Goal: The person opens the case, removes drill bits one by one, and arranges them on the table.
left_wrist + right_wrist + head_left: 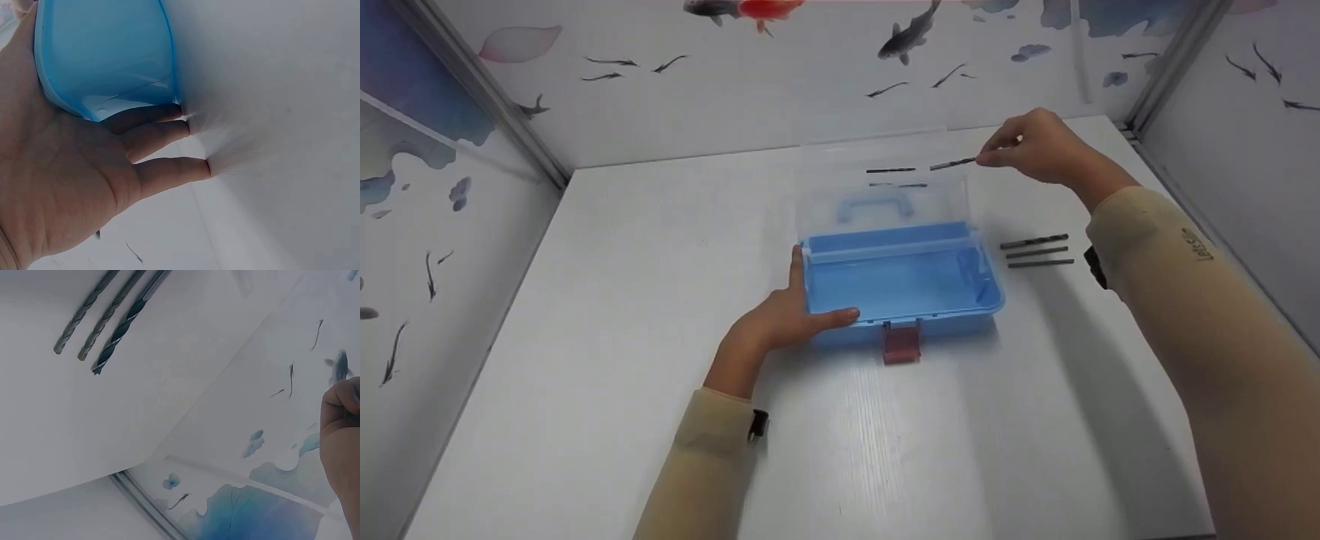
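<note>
A blue toolbox [900, 289] sits on the table with its clear lid [877, 161] swung back. My left hand [780, 319] braces the box's left front corner, thumb over the front rim. In the left wrist view, several straight fingers stretch beside the blue wall. Behind the box on the right, my right hand [1035, 150] pinches one end of a thin drill bit [952, 164] pointing left. Another dark bit [890, 170] shows at the lid, with fainter dark streaks below it. Three drill bits [1037, 253] lie right of the box; their spiral flutes show in the right wrist view.
A reddish latch [901, 343] hangs at the box's front. The white table [645, 247] is bordered at the back and sides by panels printed with fish; the back panel [780, 90] stands close behind the lid. Metal corner posts rise at both back corners.
</note>
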`<act>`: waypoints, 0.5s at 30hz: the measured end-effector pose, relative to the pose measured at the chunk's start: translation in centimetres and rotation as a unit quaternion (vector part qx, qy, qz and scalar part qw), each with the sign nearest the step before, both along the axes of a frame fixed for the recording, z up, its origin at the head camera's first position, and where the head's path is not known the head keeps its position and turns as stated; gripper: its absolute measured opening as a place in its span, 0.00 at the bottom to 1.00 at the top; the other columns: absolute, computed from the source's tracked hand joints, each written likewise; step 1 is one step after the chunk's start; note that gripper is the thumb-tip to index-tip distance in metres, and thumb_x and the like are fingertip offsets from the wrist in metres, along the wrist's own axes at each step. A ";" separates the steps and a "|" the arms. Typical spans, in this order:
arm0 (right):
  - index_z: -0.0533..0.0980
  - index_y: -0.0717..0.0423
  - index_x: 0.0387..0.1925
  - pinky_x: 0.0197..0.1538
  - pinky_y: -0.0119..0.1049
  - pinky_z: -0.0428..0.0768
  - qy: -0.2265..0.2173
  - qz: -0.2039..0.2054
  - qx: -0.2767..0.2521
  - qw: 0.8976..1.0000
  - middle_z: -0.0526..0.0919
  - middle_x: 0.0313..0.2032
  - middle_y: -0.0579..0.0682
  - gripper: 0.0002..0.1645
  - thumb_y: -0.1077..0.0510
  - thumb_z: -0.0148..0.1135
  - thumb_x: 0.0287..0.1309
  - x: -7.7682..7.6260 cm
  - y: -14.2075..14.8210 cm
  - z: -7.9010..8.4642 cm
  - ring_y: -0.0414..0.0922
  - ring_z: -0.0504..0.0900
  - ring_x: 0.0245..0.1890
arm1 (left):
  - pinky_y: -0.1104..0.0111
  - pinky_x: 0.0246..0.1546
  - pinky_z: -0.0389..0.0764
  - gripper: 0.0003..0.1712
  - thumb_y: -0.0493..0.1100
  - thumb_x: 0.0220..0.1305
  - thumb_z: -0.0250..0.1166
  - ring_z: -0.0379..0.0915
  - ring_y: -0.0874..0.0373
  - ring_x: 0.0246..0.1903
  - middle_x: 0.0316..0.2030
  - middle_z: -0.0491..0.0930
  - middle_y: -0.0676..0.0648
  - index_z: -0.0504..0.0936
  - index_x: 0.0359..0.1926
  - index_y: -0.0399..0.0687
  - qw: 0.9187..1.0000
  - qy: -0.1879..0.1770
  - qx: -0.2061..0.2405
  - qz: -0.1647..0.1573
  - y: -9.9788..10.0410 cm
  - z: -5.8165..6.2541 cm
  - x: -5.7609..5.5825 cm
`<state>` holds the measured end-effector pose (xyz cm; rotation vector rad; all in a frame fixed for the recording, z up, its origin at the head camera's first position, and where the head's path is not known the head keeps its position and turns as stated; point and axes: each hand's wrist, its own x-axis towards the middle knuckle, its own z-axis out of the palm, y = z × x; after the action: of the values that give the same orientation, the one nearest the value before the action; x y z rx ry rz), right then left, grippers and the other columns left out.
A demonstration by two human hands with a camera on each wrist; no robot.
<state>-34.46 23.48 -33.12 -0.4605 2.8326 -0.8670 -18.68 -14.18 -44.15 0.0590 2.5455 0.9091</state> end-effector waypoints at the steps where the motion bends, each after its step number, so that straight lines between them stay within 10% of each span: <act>1: 0.85 0.60 0.59 0.61 0.55 0.73 0.002 -0.002 0.000 1.000 0.82 0.62 0.60 0.27 0.43 0.63 0.76 0.0 0.2 0.0 0.54 0.75 0.60 | 0.44 0.77 0.68 0.85 0.85 0.51 0.67 0.63 0.41 0.79 0.83 0.57 0.38 0.15 0.83 0.62 1.000 0.000 0.002 0.000 0.0 0.0 0.0; 15: 0.87 0.55 0.57 0.53 0.48 0.76 0.001 -0.026 -0.018 1.000 0.84 0.57 0.56 0.27 0.39 0.67 0.72 1.4 3.0 -1.3 0.51 0.77 0.54 | 0.45 0.76 0.69 0.85 0.84 0.53 0.67 0.66 0.41 0.78 0.81 0.61 0.36 0.14 0.83 0.60 1.000 0.002 0.001 -0.009 0.1 0.1 0.0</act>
<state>-33.05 26.48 -34.46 -0.3945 2.8460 -0.9274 -18.67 -14.10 -44.03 0.0855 2.5441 0.9056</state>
